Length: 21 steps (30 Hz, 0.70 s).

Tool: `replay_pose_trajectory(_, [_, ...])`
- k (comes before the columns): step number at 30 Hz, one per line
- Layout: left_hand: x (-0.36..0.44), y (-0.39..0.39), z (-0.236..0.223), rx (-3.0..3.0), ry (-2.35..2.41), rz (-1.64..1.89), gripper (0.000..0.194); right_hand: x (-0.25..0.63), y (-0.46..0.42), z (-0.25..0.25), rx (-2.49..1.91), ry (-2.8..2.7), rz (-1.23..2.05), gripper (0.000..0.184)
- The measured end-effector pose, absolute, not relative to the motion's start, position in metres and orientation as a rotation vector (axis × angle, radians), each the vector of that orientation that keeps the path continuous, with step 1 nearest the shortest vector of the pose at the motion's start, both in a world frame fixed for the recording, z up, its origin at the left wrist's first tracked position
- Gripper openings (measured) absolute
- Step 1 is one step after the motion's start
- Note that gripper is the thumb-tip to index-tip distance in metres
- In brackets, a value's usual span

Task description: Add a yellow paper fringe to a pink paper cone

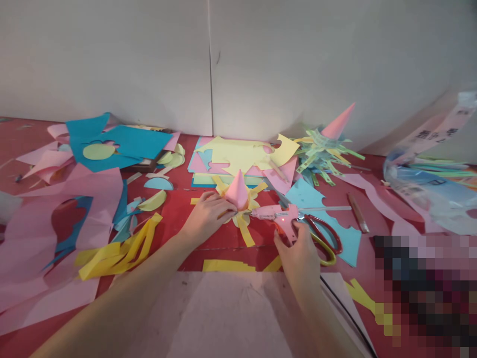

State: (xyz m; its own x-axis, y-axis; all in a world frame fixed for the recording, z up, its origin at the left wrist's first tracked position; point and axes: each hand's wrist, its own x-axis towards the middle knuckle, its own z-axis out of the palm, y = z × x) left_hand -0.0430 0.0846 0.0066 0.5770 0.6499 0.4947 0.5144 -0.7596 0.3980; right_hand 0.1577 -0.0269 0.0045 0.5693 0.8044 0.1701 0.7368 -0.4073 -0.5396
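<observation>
Hands (301, 251), glue gun (285, 219), cone (237, 191), scissors (336, 233), scraps (238, 153) around

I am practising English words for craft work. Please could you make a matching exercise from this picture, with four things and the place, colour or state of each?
Things:
1. Glue gun
2. Scissors
3. Left hand
4. Spiky green paper shape

Descriptions:
A. Topped by a leaning pink cone
B. At the base of the upright pink cone
C. Red and yellow handles
D. Held in the right hand

Pairs: 1-D, 2-C, 3-B, 4-A
</observation>
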Motion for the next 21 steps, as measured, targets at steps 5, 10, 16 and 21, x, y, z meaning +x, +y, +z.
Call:
replay_pose_trajectory(5, [-0.042,0.084,0.007,2.617,0.963,0.952,0.016,0.157,-0.027,0.007,-2.231,-1.186,0.172,0.042])
replay_pose_trajectory(10, [-0.043,0.082,0.009,2.634,0.986,0.976,0.014,0.162,-0.027,0.01,-2.229,-1.114,0.157,0.046])
replay_pose_trajectory(16, [-0.035,0.075,0.01,2.616,1.075,1.026,0.013,0.174,-0.026,0.013,-2.235,-0.977,0.143,0.047])
replay_pose_trajectory(21, [-0.023,0.068,0.01,2.618,1.086,1.041,0.014,0.175,-0.027,0.016,-2.185,-0.937,0.166,0.048])
